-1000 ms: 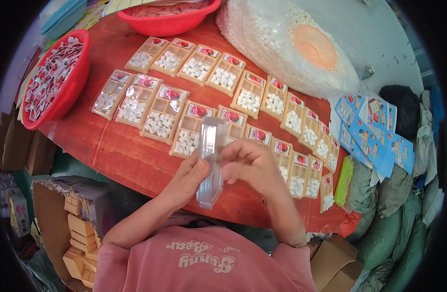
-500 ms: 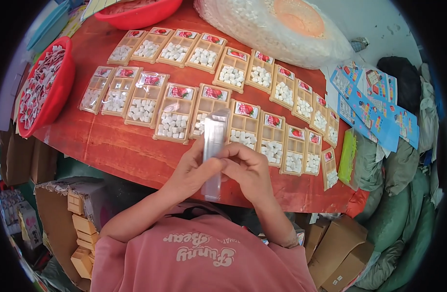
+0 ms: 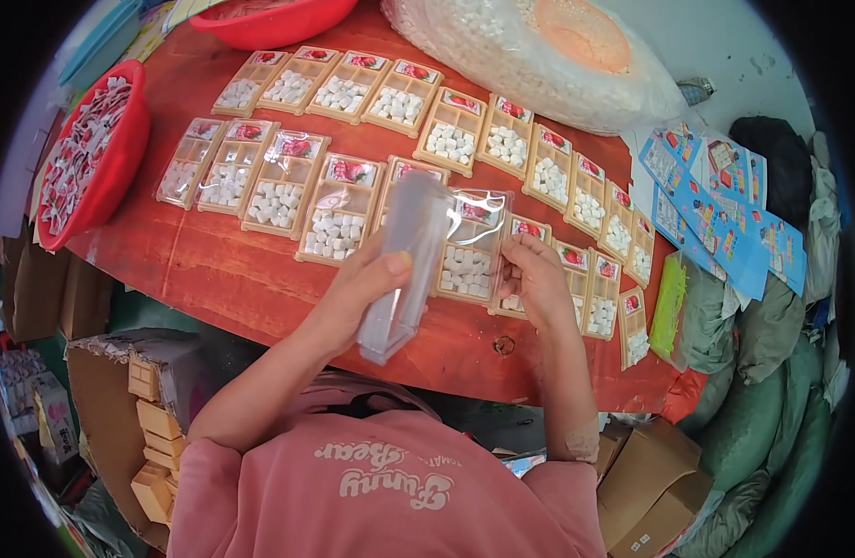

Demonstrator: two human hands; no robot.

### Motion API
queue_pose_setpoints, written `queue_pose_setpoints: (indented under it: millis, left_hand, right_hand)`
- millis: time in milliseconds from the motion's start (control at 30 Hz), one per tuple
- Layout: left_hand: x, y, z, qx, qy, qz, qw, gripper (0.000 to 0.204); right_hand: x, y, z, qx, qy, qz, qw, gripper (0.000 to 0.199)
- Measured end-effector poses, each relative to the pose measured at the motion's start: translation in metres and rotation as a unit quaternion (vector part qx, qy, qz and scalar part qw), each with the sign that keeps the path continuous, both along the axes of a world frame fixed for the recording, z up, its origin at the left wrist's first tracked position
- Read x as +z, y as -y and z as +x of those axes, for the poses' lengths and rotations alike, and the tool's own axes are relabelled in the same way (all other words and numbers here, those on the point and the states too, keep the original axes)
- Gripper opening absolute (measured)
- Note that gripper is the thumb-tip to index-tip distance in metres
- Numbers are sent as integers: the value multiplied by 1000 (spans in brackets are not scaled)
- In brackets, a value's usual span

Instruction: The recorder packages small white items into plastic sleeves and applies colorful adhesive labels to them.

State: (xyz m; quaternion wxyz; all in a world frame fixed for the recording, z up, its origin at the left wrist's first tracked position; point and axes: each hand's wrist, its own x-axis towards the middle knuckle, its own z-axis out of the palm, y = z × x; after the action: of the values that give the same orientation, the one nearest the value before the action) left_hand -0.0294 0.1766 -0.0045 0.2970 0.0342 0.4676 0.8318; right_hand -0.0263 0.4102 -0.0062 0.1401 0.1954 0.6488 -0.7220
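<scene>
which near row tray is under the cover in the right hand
The sixth tray from the left, just right of the clear plastic stack in the left hand. It alone lies beneath the clear cover whose right edge the right hand grips.

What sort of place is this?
Likely a small packing workshop: trays of white pieces lie in rows on the table, a red basin holds small packets, and a big bag bulges with more white pieces.
</scene>
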Motion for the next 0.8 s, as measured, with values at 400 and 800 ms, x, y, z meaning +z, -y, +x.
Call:
queue_pose_setpoints:
  millis: [400,800]
  left_hand:
    - [3,-13,-5,-74,21,-72,994,66]
    - [-8,7,0,-31,76,37,996,75]
  right_hand:
    - [-3,25,10,93,-343,641,680,34]
    - [-38,35,16,198,-271,679,653,69]
